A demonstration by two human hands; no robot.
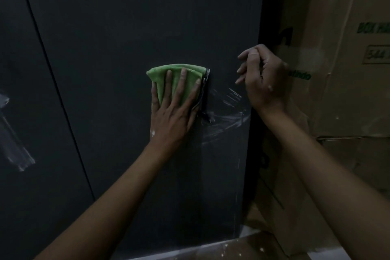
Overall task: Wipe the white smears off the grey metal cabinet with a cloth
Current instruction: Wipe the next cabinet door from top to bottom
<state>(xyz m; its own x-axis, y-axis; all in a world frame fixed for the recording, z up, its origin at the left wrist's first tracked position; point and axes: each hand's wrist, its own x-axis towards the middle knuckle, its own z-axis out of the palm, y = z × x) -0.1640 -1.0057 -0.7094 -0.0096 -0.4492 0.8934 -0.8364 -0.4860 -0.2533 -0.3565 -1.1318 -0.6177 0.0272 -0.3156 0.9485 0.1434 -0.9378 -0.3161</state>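
The dark grey metal cabinet (126, 27) fills most of the view. My left hand (175, 110) lies flat, fingers spread, pressing a folded green cloth (168, 74) against the cabinet's right door. Just right of the cloth, thin white smears (228, 112) streak the door toward its right edge. More white smears (14, 150) mark the left door at the far left. My right hand (263, 78) rests on the cabinet's right edge with fingers loosely curled and nothing in it.
Stacked brown cardboard boxes (337, 91) with green print stand tight against the cabinet's right side. A vertical seam (54, 82) divides the two doors. Below the cabinet lies a floor (232, 247) speckled with white.
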